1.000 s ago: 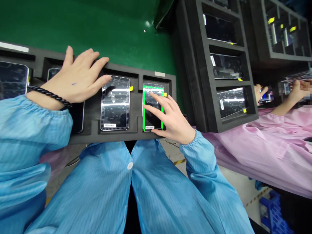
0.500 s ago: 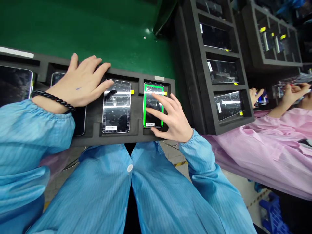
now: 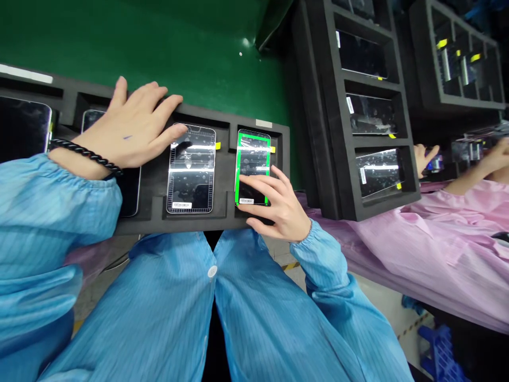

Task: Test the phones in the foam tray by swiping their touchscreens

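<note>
Noted green table [image 3: 159, 53] from 10 to 12 o'clock. At its 6 o'clock side, black tray [image 3: 157, 226] running from 9 o'clock to just past centre, phones lying in separate compartments. At 2 o'clock, second tray [image 3: 339, 132], also loaded with phones. At 10 o'clock, left-hand grip [image 3: 133, 127] fanned wide, palm over dark phone [image 3: 130, 196], thumb tip over 11 o'clock corner of neighbouring phone [image 3: 193, 185]; pressing or hovering, cannot tell. Just 4 o'clock of centre, right-hand grip [image 3: 284, 209] spread over lower half of lit phone [image 3: 248, 164], two fingertips along its green-bordered left edge. Lit phone near centre, flat in tray's 3 o'clock end compartment. Black braided bracelet [image 3: 89, 156] around left wrist. White label [image 3: 246, 201] at lit phone's 7 o'clock; yellow tab [image 3: 272, 149] at its 2 o'clock.
</note>
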{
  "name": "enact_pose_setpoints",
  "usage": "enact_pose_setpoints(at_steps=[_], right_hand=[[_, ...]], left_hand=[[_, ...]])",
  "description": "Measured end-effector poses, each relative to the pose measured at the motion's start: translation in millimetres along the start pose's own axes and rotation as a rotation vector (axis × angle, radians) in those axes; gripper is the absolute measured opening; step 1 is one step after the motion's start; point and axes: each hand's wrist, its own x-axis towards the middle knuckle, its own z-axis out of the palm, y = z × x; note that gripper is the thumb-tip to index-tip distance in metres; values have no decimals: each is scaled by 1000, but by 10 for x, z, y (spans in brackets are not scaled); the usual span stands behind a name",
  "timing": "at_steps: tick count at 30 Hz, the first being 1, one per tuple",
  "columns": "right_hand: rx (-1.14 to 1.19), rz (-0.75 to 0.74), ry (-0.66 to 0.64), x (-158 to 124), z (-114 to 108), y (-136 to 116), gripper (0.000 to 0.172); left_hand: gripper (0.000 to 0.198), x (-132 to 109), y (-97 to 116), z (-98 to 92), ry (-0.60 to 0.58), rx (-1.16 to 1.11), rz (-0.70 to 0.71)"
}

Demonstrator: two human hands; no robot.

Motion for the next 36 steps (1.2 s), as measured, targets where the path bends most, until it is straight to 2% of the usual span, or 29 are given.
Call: enact_pose_setpoints(at_steps=[5, 11, 17, 20, 27, 32, 36], right_hand=[[-73, 39, -21, 21, 26, -3, 28], [-57, -82, 24, 44, 52, -8, 30], [-109, 21, -23, 35, 36, 11, 32], [-90, -2, -26, 51, 64, 19, 31], [-71, -4, 85, 21, 36, 42, 30], [-92, -36, 43, -1, 63, 47, 31], [-132, -11, 24, -145, 5, 86, 29]], left_hand=[[90, -4, -6, 3, 8, 5, 2], [90, -6, 16, -15, 14, 23, 10], [88, -7, 27, -7, 6, 12, 4], [91, -7, 28, -11, 4, 14, 0], [97, 12, 12, -27, -42, 11, 15], [94, 0, 24, -14, -29, 9, 13], [94, -9, 25, -9, -20, 9, 11]])
